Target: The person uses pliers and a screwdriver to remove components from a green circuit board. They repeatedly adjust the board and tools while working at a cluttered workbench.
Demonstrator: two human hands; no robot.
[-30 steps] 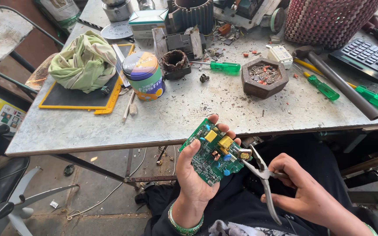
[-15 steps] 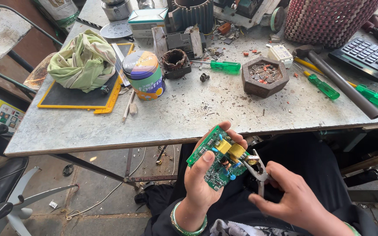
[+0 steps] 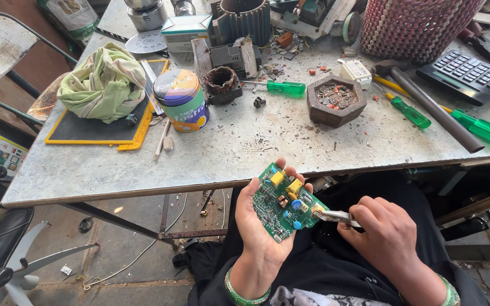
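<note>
Most of the pliers (image 3: 336, 216) hide — right hand (image 3: 385, 233) (fisted) covers them.

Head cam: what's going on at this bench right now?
A seated person holds a green circuit board in the left hand, below the table's front edge. The right hand grips metal pliers with the tips at the board's right edge, by the blue and yellow components. On the table lie green-handled screwdrivers, a hexagonal dish of scraps, a can and a crumpled green cloth, all untouched.
</note>
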